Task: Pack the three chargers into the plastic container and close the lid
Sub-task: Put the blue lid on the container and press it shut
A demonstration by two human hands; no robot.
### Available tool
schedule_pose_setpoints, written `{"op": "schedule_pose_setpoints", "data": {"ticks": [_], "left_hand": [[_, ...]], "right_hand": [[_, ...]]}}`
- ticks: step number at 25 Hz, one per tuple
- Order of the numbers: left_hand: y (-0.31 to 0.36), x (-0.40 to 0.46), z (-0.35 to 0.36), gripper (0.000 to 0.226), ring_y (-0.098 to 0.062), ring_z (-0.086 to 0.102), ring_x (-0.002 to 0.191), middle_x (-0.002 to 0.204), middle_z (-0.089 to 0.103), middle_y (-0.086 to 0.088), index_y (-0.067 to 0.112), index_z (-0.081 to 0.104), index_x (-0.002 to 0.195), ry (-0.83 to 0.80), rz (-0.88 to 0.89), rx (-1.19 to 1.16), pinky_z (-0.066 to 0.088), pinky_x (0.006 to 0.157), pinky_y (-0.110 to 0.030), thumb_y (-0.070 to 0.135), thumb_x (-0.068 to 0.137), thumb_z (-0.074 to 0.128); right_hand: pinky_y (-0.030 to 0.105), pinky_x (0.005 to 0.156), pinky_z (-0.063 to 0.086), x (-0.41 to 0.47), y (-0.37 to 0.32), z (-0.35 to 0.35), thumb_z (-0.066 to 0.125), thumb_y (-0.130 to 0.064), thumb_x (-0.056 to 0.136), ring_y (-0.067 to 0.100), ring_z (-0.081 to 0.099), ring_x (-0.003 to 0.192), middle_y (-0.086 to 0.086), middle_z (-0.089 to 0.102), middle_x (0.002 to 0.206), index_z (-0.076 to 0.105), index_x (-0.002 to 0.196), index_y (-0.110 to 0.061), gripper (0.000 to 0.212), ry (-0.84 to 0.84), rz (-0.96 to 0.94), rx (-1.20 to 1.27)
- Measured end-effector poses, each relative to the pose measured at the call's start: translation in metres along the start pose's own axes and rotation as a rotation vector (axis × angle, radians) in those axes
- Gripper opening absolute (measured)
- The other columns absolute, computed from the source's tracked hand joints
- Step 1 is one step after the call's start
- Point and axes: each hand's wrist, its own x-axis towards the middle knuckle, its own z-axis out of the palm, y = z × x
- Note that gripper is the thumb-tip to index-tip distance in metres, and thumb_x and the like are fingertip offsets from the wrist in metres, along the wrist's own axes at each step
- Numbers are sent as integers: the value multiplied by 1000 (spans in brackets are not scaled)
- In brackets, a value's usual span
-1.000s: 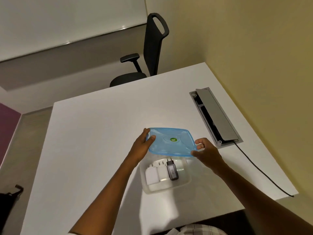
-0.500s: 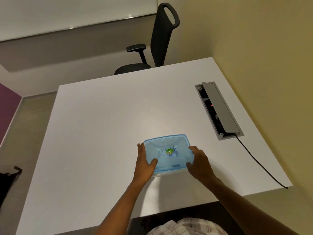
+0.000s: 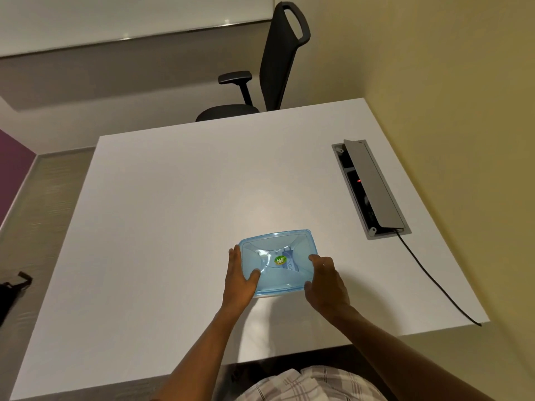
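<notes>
A translucent blue lid (image 3: 278, 256) with a green round sticker lies flat on top of the clear plastic container (image 3: 267, 296), whose near edge just shows below it. A dark charger (image 3: 289, 257) is faintly visible through the lid; the other chargers are hidden. My left hand (image 3: 240, 280) lies against the lid's left side with the thumb on top. My right hand (image 3: 325, 280) rests against the lid's right side, fingers spread on its edge.
The white table (image 3: 173, 212) carries a grey cable box (image 3: 370, 189) with its flap open at the right, and a black cable (image 3: 434, 282) runs from it to the near right edge. A black office chair (image 3: 269, 79) stands behind the table.
One second ago both hands held the lid raised behind the open container with the chargers showing. The lid has since come down onto the container and both hands now press at its sides.
</notes>
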Motion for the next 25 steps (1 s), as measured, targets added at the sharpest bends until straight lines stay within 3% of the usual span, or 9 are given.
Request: {"op": "schedule_pose_setpoints", "data": {"ticks": [3,6,11,18,22,25], "left_hand": [[-4,-1,3,81,-17,17,153,166,15,-1,18,9,158,14,21,10,15,124,-32,21,93,57],[-7,-1,7,80,-21,9,155,167,10,-6,13,5,158,2,43,73,10,126,-36,30,93,48],[-8,-3,15,88,-21,-6,156,167,-6,-9,7,-4,157,14,62,186,-4,120,-21,30,84,38],[-6,7,18,78,-20,-1,155,168,0,-3,17,11,158,127,223,434,0,124,-46,43,94,47],[1,19,25,77,-20,-10,155,168,-10,-2,20,2,159,49,260,641,-6,125,-47,55,97,32],[1,22,30,79,-24,-13,155,168,-11,-4,18,-1,159,20,263,738,-8,125,-47,59,96,24]], "right_hand": [[41,84,55,1,4,0,61,-14,84,30,58,106,10,44,128,38,136,-18,57,-28,-16,-40],[40,82,55,4,5,-1,62,-15,83,29,57,106,8,46,126,37,133,-21,57,-43,-6,-41],[42,81,56,7,6,-2,62,-16,82,29,57,105,8,51,122,38,128,-23,51,-31,4,1],[41,83,54,13,2,-4,59,-29,89,29,55,107,8,49,125,44,124,-18,39,24,11,10],[43,91,50,20,-2,-1,61,-26,87,30,50,111,11,43,136,44,126,-12,45,122,-71,-43],[41,106,39,31,-9,7,63,-22,84,32,43,127,15,38,146,41,135,-8,57,160,-181,-95]]}}
